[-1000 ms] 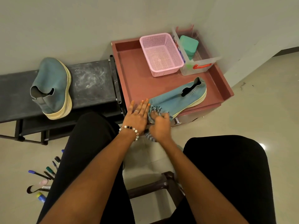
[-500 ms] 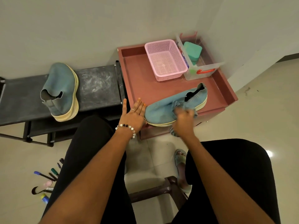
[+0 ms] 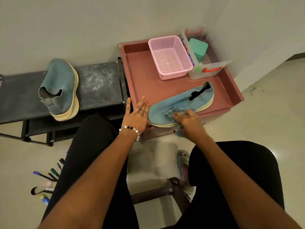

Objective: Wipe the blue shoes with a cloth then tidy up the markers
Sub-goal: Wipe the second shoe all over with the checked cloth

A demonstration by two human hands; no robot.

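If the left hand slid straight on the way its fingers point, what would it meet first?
The left hand lies flat beside the shoe's toe, fingers pointing up the red tray. The tray floor ahead looks bare; likely it would reach the tray's back wall first, passing left of the pink basket.

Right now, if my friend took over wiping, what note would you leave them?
Left hand: open, flat against the toe of the blue shoe on the red tray.
Right hand: pressing the cloth on that shoe.
Second blue shoe: on the black bench.
Markers: loose on the floor, left side.
Done: wiping under way.
Left: finish wiping, then tidy markers.
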